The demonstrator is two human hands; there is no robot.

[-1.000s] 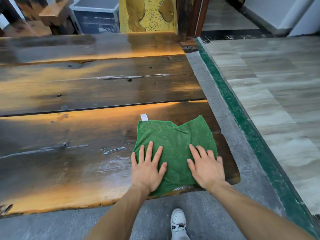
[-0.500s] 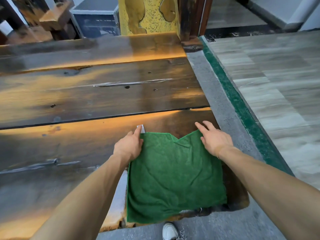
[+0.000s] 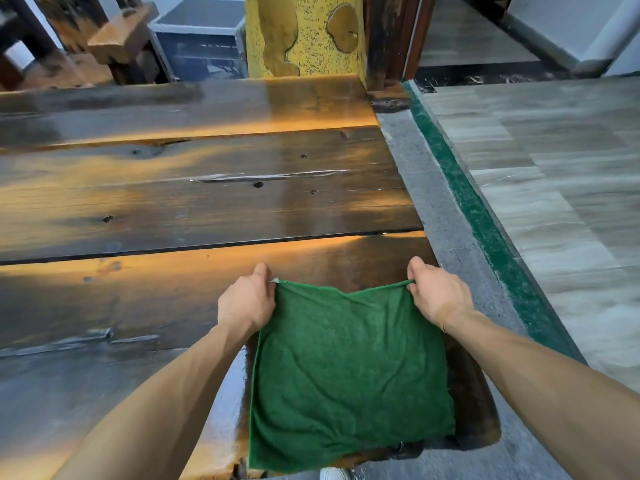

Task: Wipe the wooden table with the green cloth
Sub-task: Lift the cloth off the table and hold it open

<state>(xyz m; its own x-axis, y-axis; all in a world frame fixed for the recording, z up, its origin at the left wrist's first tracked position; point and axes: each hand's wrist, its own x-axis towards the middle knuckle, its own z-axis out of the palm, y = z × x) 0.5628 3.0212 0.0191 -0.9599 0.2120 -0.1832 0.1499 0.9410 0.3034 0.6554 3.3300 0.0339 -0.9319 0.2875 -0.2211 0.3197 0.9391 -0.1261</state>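
Note:
The green cloth (image 3: 346, 368) lies spread on the near right corner of the dark wooden table (image 3: 207, 202), its near edge hanging at the table's front edge. My left hand (image 3: 246, 301) pinches the cloth's far left corner, where a small white tag shows. My right hand (image 3: 434, 292) pinches the far right corner. The far edge of the cloth is lifted a little and stretched between both hands. Both forearms reach in from the bottom of the head view.
The table is made of long glossy planks with gaps and knots. A yellow speckled post (image 3: 304, 36) and dark wooden furniture (image 3: 114, 43) stand behind it. A grey floor strip (image 3: 446, 216), a green band (image 3: 485, 223) and pale tiles lie to the right. A white shoe (image 3: 334, 474) shows below.
Both hands left the middle of the cloth, where they lay flat, moved to its far corners and took hold of them. The far edge has risen off the table.

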